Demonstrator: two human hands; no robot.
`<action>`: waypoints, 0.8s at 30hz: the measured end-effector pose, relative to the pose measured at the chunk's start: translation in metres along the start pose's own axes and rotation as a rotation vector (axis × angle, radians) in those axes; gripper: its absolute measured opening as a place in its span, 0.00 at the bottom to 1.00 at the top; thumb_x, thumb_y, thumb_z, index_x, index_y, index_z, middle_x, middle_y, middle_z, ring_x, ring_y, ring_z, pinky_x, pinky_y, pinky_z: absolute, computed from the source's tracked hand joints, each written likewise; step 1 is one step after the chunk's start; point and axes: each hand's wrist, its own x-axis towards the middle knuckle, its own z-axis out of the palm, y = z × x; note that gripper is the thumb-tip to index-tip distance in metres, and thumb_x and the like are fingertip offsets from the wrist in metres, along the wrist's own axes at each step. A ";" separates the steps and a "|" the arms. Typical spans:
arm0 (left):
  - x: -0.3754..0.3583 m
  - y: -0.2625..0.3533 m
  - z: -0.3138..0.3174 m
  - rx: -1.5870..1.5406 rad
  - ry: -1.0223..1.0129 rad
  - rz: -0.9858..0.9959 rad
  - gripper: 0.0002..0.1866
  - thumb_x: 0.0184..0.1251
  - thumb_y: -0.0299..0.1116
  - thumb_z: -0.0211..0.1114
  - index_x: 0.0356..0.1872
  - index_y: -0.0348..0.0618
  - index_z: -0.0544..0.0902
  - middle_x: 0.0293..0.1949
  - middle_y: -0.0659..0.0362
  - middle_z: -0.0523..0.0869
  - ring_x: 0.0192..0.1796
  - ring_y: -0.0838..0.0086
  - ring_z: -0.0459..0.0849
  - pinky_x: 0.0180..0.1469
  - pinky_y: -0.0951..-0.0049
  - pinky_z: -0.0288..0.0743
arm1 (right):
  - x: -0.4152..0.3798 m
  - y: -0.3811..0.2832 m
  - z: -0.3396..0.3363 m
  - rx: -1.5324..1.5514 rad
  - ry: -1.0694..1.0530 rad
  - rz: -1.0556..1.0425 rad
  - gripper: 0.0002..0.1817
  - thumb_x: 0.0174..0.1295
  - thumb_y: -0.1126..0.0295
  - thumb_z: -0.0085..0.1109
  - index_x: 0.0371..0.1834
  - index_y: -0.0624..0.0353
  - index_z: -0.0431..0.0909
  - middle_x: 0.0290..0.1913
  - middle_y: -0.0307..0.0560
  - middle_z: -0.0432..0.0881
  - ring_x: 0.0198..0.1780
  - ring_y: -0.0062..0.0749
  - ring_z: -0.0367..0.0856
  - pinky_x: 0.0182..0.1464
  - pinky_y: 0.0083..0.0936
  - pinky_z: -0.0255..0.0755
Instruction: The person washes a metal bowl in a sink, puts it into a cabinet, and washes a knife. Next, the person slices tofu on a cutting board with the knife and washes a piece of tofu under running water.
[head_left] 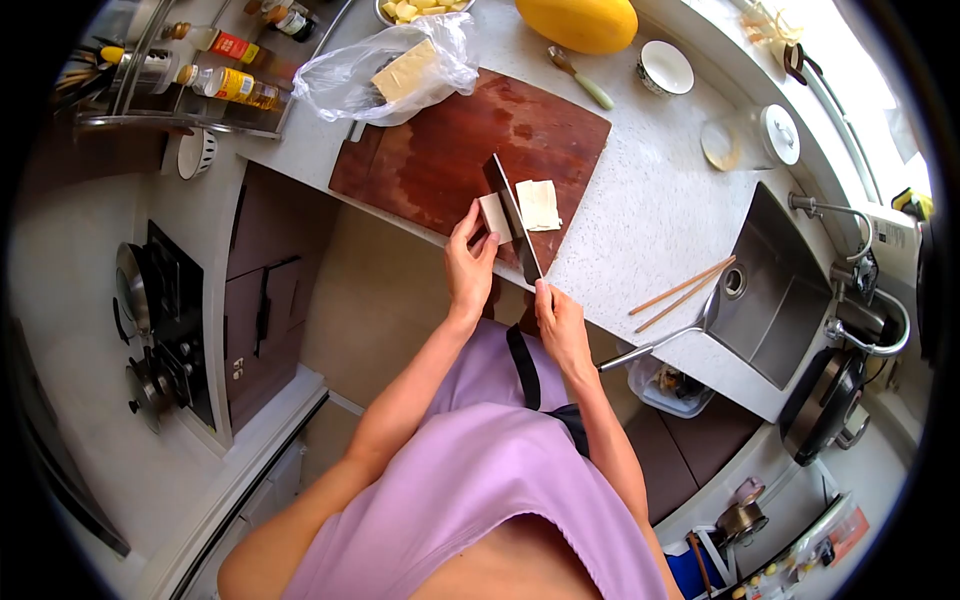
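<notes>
On the dark red cutting board (430,150) lies a pale block (495,217), possibly tofu, with the fingers of my left hand (470,262) closed on its sides. My right hand (560,320) grips the handle of a cleaver (513,215), whose blade stands on edge along the block's right side. Just right of the blade, a flat pale slab (539,205) rests on the board. Another pale block (406,72) sits in a clear plastic bag (345,75) at the board's back left corner. The cleaver's handle is mostly hidden in my fingers.
A yellow melon (580,22), a peeler-like tool (582,78), a white bowl (665,68) and a glass jar (750,138) stand behind. Chopsticks (683,292) and a long-handled utensil (655,345) lie by the sink (770,300). Bottles (230,85) fill a rack at left.
</notes>
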 end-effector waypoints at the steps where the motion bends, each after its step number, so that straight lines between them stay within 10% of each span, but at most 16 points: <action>1: 0.000 0.006 -0.001 -0.006 0.007 -0.003 0.29 0.66 0.19 0.60 0.69 0.36 0.66 0.57 0.51 0.78 0.58 0.69 0.78 0.56 0.71 0.76 | 0.001 0.001 -0.002 -0.009 -0.005 -0.001 0.28 0.74 0.53 0.42 0.22 0.67 0.68 0.15 0.52 0.66 0.18 0.34 0.65 0.26 0.35 0.64; 8: 0.004 0.024 -0.003 0.256 0.018 0.006 0.30 0.59 0.24 0.69 0.65 0.43 0.73 0.51 0.54 0.77 0.48 0.71 0.82 0.49 0.73 0.79 | 0.006 0.005 -0.004 0.034 -0.039 0.005 0.30 0.75 0.50 0.39 0.18 0.62 0.67 0.14 0.39 0.65 0.18 0.24 0.63 0.23 0.27 0.60; 13: 0.020 0.003 -0.014 0.317 0.029 0.129 0.21 0.62 0.29 0.68 0.57 0.43 0.77 0.53 0.55 0.78 0.48 0.71 0.80 0.52 0.68 0.75 | -0.013 -0.016 -0.007 -0.120 0.104 -0.128 0.23 0.73 0.57 0.46 0.25 0.66 0.69 0.17 0.64 0.69 0.21 0.59 0.69 0.27 0.41 0.65; 24: 0.022 -0.009 -0.012 -0.114 0.019 -0.072 0.16 0.68 0.28 0.63 0.56 0.40 0.76 0.50 0.60 0.80 0.48 0.79 0.79 0.41 0.81 0.79 | -0.047 -0.017 0.004 -0.287 0.140 -0.157 0.22 0.69 0.54 0.51 0.25 0.61 0.65 0.16 0.61 0.73 0.22 0.60 0.75 0.23 0.47 0.68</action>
